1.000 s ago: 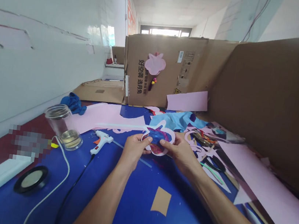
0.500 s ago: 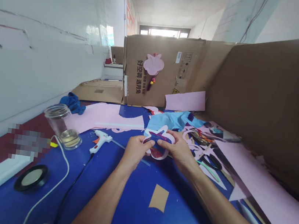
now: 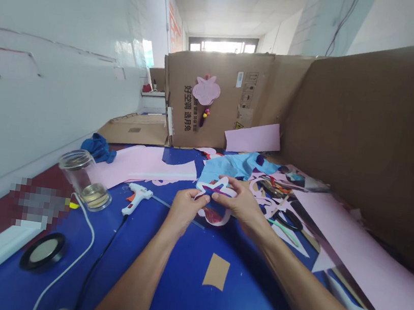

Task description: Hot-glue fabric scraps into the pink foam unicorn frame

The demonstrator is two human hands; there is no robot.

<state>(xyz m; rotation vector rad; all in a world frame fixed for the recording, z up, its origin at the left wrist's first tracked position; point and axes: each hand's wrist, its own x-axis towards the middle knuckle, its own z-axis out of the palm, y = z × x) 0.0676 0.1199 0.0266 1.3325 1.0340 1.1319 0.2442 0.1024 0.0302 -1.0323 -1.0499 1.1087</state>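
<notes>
Between both hands, above the blue table, is a paper cutout with a wavy white rim and dark red and blue material across its middle. My left hand pinches its left edge, thumb on top. On the opposite side, my right hand grips the cutout with the thumb over its face and the fingers behind, partly hidden. A light blue cloth lies just beyond the hands. A white glue gun rests to the left. Nearer to me is a small tan card piece.
At left stand a glass jar with some liquid and a roll of black tape. Pink sheets, paper scraps and black-handled scissors crowd the right. A cardboard box with a pink hanging ornament walls off the back.
The cutout has tilted in my hands, its lower part now hanging down and its face more foreshortened. Both hands keep their hold. The whole view has shifted slightly.
</notes>
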